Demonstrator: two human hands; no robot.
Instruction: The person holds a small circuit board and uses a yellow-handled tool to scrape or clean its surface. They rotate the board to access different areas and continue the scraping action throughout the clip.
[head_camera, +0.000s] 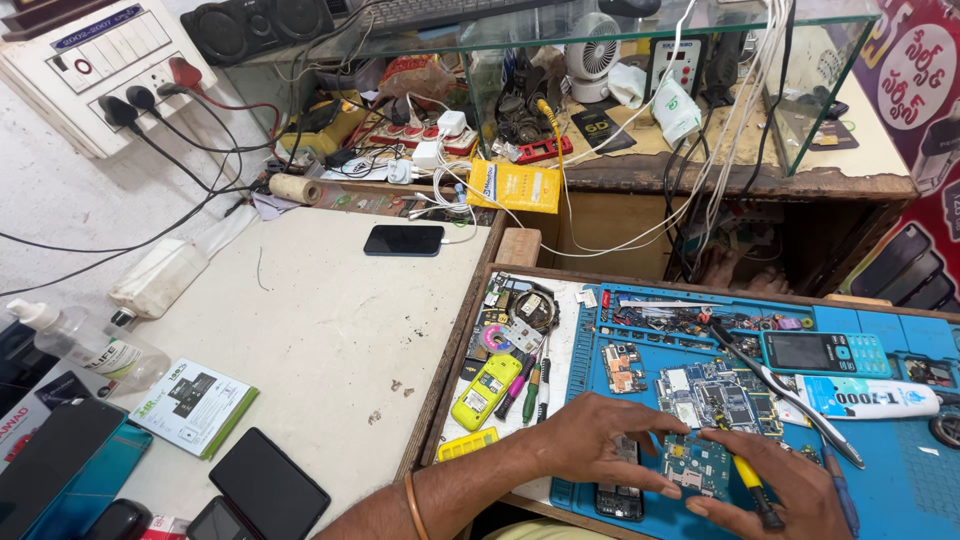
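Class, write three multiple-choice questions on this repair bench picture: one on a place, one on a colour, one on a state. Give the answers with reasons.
1. Where does the black phone with the white cable lie?
A. on the pale table
B. on the blue mat
C. in the glass case

2. What colour is the handle of the screwdriver in the right hand?
A. red
B. yellow
C. white

3. How is the left hand placed?
A. raised in the air
B. resting on the circuit board
C. gripping a bottle

Answers: 1 A, it lies on the pale table. 2 B, the handle shows yellow. 3 B, fingers press down on the board.
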